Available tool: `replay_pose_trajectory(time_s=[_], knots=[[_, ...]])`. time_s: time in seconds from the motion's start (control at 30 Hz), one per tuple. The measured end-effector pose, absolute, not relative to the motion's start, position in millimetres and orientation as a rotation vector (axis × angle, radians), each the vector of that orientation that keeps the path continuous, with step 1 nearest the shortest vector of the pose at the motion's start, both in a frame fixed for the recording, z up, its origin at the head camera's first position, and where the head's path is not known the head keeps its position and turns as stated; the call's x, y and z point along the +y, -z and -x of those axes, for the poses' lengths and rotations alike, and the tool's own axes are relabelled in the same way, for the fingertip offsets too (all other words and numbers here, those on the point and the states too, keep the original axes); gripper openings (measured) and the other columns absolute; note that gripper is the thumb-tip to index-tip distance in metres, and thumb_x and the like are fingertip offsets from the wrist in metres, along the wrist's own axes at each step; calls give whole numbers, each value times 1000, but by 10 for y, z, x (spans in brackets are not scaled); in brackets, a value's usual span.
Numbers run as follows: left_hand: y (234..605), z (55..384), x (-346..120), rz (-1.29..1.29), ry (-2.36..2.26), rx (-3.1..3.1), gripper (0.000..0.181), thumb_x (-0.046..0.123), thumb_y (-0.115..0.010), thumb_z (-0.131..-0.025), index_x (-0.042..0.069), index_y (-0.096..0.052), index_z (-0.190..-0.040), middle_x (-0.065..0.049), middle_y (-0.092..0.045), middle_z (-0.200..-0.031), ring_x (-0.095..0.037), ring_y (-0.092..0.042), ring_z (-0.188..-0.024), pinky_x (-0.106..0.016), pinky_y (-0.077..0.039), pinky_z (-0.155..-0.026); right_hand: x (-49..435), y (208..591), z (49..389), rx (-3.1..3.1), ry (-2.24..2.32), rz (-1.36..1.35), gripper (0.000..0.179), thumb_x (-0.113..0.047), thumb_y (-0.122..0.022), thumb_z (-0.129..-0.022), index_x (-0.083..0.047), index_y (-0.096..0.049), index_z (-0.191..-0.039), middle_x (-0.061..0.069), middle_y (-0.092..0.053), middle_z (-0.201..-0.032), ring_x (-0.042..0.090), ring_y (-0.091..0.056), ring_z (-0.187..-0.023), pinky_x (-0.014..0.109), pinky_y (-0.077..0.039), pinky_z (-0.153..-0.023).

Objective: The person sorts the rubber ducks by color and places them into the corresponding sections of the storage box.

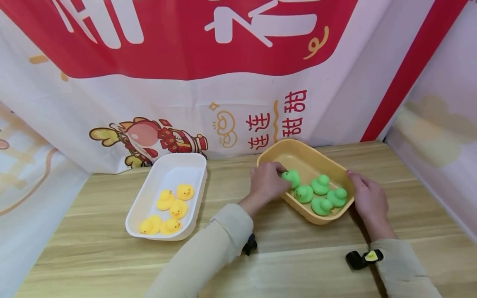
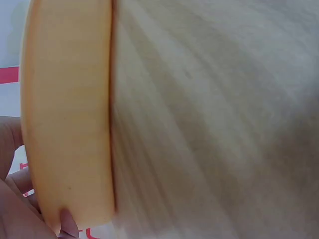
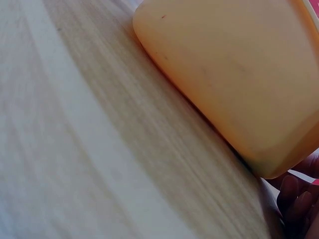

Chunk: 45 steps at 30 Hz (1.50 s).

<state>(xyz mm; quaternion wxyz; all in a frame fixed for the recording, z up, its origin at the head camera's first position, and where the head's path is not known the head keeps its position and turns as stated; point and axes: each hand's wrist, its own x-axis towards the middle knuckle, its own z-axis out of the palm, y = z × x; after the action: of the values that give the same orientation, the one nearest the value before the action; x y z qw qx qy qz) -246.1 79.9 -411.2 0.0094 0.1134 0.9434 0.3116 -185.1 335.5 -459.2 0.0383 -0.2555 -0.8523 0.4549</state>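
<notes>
In the head view, several green rubber ducks point(image 1: 320, 185) sit in a yellow-orange plastic tub point(image 1: 287, 155). My left hand point(image 1: 266, 180) reaches over its left rim and pinches the leftmost green duck point(image 1: 292, 178). A fingertip point(image 2: 69, 224) shows against the tub's outer wall point(image 2: 70, 109) in the left wrist view, where the duck is hidden. My right hand point(image 1: 369, 198) grips the tub's right end, thumb at the rim. Curled fingers point(image 3: 296, 196) lie by that end of the tub point(image 3: 229, 74) in the right wrist view.
A white plastic tub point(image 1: 165, 163) stands to the left, with several yellow rubber ducks point(image 1: 178, 209) in it. Both tubs are on a wood-grain table point(image 1: 298, 265). A printed cloth point(image 1: 231, 95) hangs behind the table, and cloth walls stand at both sides.
</notes>
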Motion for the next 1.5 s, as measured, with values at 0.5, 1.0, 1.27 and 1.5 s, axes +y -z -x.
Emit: replay_pose_trajectory(time_s=[0.5,1.0,1.27,1.5], knots=[[4102,2430,766,-385,-984,2914,26,34,-84,-93,14,-81,-110,4,-72,-86,-13,-63,-89,-44,-46,-105,3350,4607,1850,-2603,-1389,788,76,-66,-35,-108,-14,-52,-159,17,-45,-168,47,-36,-158,66,-23,-128],[4117,2423,789,-332,-986,2861,28,35,-89,-89,17,-81,-108,4,-74,-93,-14,-64,-103,-44,-43,-110,3357,4603,1844,-2624,-1374,788,79,-68,-32,-108,-12,-50,-161,20,-43,-168,49,-36,-157,67,-24,-128],[4127,2405,780,-335,-1059,2836,29,35,-91,-85,17,-81,-106,6,-71,-88,-13,-57,-106,-37,-45,-103,3347,4589,1838,-2629,-1373,790,79,-67,-31,-108,-11,-48,-161,20,-43,-169,49,-36,-157,67,-24,-128],[4144,2394,765,-344,-1103,2827,29,34,-92,-85,17,-81,-105,6,-74,-88,-13,-59,-104,-30,-50,-99,3355,4592,1840,-2622,-1374,782,79,-67,-32,-108,-12,-49,-161,19,-43,-168,49,-36,-157,67,-24,-128]])
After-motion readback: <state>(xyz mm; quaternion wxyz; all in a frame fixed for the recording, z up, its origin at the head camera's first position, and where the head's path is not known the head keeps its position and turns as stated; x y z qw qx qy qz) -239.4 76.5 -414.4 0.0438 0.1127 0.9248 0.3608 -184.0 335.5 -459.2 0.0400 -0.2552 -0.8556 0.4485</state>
